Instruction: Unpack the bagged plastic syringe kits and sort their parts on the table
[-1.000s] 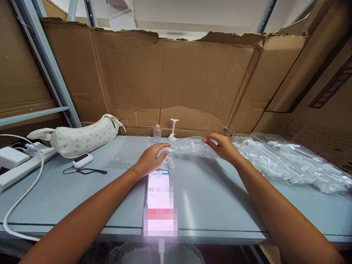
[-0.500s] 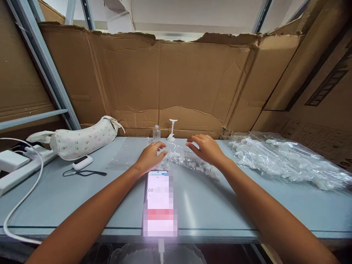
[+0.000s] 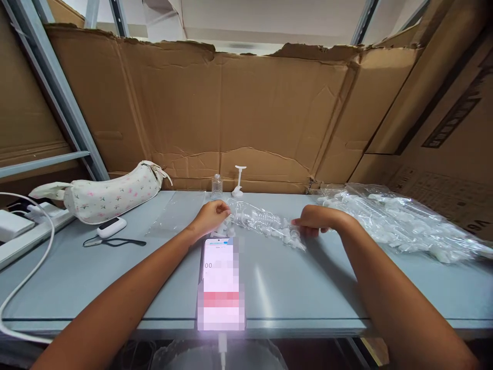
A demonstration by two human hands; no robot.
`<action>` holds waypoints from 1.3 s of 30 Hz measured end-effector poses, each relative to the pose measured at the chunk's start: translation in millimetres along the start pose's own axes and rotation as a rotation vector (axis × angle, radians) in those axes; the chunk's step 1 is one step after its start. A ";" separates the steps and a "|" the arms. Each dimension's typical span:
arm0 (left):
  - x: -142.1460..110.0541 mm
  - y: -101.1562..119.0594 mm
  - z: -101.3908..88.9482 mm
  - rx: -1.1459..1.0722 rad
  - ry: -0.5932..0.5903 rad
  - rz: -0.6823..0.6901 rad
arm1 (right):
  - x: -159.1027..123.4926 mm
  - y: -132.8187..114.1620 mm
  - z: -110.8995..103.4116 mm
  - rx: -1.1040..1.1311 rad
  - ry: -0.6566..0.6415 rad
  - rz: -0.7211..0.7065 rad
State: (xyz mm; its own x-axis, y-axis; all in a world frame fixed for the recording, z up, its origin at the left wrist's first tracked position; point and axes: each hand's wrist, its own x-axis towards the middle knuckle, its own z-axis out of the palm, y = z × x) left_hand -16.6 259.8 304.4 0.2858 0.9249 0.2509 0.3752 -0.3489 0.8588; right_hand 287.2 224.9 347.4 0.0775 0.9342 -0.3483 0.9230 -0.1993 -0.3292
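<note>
A small clear plastic bag (image 3: 262, 222) of white plastic parts lies across the middle of the grey table (image 3: 115, 277). My left hand (image 3: 210, 217) pinches its left end, fingers closed. My right hand (image 3: 318, 219) is curled shut on the bag's right end near the spilled white parts (image 3: 288, 235). A phone (image 3: 220, 280) with a lit screen lies just in front of my left hand, plugged in at the table's front edge.
A large clear bag of white parts (image 3: 393, 223) lies at the right. A small clear bottle (image 3: 217, 186) and a white pump stem (image 3: 239, 181) stand by the cardboard wall. At left are a floral pouch (image 3: 111, 194), a white device with cord (image 3: 111, 227), a white cable (image 3: 26, 277).
My right hand moved from the bag's far side to its right end and closed on it. My left hand closed on the left end. The bag now lies stretched between them.
</note>
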 end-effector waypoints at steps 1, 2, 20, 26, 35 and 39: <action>-0.5 0.7 -0.4 -0.024 -0.002 0.005 | 2.8 -3.1 1.5 0.034 0.007 -0.034; -1.1 1.1 -1.0 -0.046 -0.005 0.007 | 5.8 -5.2 3.0 0.065 0.028 -0.061; -5.1 5.0 -9.5 -0.157 -0.102 -0.048 | 7.0 -34.5 14.9 1.083 0.644 -0.601; -4.3 0.7 -12.1 -0.041 -0.105 0.033 | -5.2 -45.0 14.6 1.169 0.654 -0.653; -5.7 1.8 -16.0 0.508 0.038 0.207 | -9.1 -46.1 13.7 1.221 0.650 -0.669; -4.4 9.2 -27.7 0.638 0.060 0.211 | -6.9 -41.7 10.9 1.250 0.739 -0.670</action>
State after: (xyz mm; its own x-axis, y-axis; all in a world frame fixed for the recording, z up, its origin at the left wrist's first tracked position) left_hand -38.8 256.8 323.6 0.3678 0.8272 0.4248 0.7691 -0.5274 0.3611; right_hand 244.1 223.5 353.9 0.3040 0.8059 0.5080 0.0181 0.5283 -0.8489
